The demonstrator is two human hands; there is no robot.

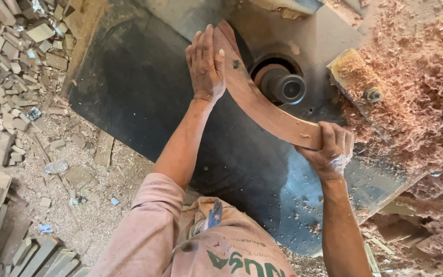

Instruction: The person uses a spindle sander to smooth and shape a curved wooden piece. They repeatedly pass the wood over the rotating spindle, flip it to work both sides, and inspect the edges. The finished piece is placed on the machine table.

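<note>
Wood piece: curved reddish board (262,105) lay on the dark machine table (144,97), its inner curve against the metal spindle (285,87).
Left hand (206,64): fingers pressed together, flat on the board's far end.
Right hand (329,146): fingers curled, gripping the near end.
Shavings (416,92): reddish, fluffy heap right of the spindle.
Floor: pale offcuts (16,61) piled at left.

A curved piece of reddish-brown wood (262,105) is lying flat on the dark table (144,92), arching from its narrow far end down to its squared near-right end. Its concave edge is sitting just beside the metal spindle (285,87), and a small dark knot is showing near its far end.
</note>
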